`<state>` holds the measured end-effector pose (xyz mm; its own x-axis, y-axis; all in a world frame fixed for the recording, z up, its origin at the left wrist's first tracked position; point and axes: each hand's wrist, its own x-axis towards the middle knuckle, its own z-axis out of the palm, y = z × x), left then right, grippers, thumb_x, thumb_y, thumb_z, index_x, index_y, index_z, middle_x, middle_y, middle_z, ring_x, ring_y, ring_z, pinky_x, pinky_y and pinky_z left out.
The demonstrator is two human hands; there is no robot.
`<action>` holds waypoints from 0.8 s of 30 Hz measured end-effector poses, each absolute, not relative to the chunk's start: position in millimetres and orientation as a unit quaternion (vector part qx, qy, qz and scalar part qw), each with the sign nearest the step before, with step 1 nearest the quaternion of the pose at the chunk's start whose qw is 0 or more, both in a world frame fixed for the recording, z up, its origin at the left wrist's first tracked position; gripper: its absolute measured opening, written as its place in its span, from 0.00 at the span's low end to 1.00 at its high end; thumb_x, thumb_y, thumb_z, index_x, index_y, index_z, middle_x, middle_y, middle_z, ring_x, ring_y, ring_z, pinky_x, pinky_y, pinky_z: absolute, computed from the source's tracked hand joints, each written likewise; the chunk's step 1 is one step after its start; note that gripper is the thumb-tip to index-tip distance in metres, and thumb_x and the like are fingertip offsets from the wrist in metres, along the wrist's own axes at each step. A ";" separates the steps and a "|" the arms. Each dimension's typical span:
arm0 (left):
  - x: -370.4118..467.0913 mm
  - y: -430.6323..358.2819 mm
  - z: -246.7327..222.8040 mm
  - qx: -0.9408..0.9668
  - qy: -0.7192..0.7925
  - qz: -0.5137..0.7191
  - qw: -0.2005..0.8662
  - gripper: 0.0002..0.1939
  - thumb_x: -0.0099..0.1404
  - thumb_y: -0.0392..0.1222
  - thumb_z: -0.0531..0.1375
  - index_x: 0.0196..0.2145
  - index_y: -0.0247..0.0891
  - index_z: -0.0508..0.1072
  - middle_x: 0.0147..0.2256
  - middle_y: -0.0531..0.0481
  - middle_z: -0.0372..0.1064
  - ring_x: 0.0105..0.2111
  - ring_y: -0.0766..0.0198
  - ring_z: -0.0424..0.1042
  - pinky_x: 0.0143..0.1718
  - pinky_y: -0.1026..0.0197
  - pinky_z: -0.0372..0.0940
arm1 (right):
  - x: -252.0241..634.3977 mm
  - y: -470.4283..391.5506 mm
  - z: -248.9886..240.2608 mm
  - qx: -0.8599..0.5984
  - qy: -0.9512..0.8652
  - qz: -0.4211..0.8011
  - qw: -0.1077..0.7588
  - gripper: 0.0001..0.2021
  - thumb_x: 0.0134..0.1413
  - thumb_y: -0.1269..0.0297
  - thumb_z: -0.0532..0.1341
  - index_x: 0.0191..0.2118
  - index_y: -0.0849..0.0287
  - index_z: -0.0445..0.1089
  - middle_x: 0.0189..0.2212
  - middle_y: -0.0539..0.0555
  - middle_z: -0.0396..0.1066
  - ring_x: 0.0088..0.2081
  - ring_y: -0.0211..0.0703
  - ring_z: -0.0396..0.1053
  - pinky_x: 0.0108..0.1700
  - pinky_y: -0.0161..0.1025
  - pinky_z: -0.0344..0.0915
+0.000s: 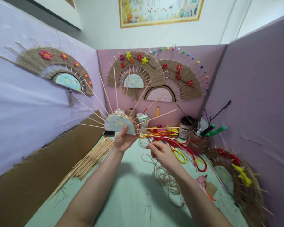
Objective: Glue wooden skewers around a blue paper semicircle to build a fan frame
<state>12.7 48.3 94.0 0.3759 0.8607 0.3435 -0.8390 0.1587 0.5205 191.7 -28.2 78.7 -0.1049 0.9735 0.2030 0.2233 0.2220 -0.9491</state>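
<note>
A half-round piece covered in pale floral cloth (118, 123), with thin wooden sticks fanning out from its curved edge, is held up by my left hand (125, 138). The left thumb lies on its front near the lower edge. Just right of and below the piece, my right hand (159, 151) has its fingers pinched together; a thin strand seems to run near the fingertips, too small to make out clearly. Loose twine (167, 181) lies in coils on the table below my right hand.
A bundle of wooden sticks (92, 156) lies at left. Yellow-handled scissors (180, 156), red and yellow cords (191, 154), a pot with green-handled tools (198, 142) and a finished fan (235, 179) are at right. Decorated fans (137, 67) hang on the panels.
</note>
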 end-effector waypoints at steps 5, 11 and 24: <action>4.9 52.0 97.2 0.334 0.008 0.569 0.751 0.14 0.63 0.35 0.61 0.47 0.42 0.73 0.40 0.51 0.75 0.41 0.63 0.74 0.44 0.58 0.67 | 224.7 -30.0 95.4 -0.506 -0.622 0.396 0.448 0.16 0.50 0.50 0.61 0.27 0.59 0.69 0.18 0.45 0.61 0.21 0.34 0.55 0.24 0.33 0.51; -2.8 57.6 95.9 0.347 0.031 0.576 0.739 0.14 0.62 0.34 0.60 0.46 0.42 0.73 0.40 0.50 0.75 0.39 0.63 0.74 0.44 0.58 0.66 | 262.2 -48.6 121.0 -0.508 -0.616 0.388 0.461 0.17 0.45 0.49 0.66 0.27 0.60 0.70 0.21 0.46 0.63 0.23 0.34 0.55 0.26 0.33 0.52; 7.7 50.6 95.8 0.347 0.046 0.546 0.761 0.15 0.59 0.35 0.64 0.45 0.41 0.74 0.38 0.49 0.74 0.37 0.61 0.72 0.40 0.58 0.65 | 275.8 -27.5 104.5 -0.515 -0.514 0.344 0.594 0.21 0.40 0.45 0.68 0.29 0.61 0.72 0.20 0.48 0.63 0.21 0.34 0.55 0.23 0.34 0.50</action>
